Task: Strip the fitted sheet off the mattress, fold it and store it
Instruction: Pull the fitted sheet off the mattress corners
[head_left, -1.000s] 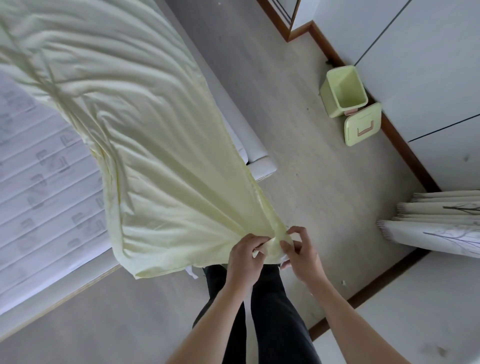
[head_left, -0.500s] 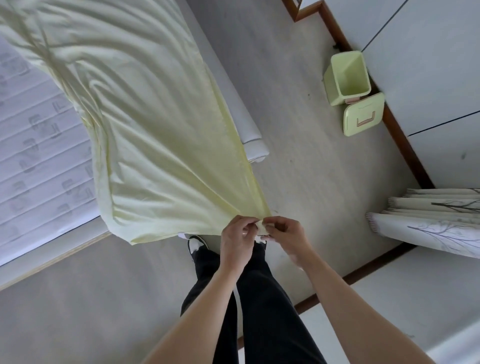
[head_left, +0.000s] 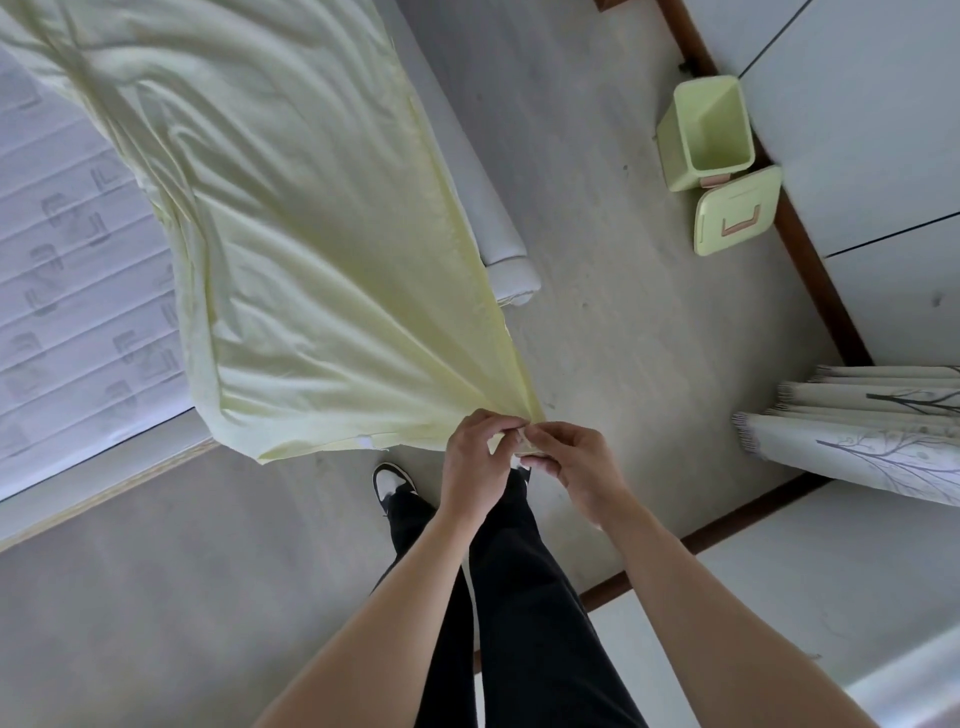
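Mattress lay bare at my nine o'clock, its quilted top showing where the sheet had come off. Across it, from eleven o'clock down toward the centre, the fitted sheet hung stretched and lifted, gathered into a taut fan that narrowed to one corner at my hands. I judged I held it raised like that to keep the cloth off the floor and to find the seam before folding. My left hand gripped the bunched corner, fingers curled round the fabric, knuckles up. Touching it on the right, my right hand pinched the same corner between thumb and fingertips, as if matching edges; how much cloth lay inside that pinch I could not tell. Farther off at one o'clock stood a green bin with its lid lying beside it on the floor, near the wall, and at three o'clock a curtain hung in folds.
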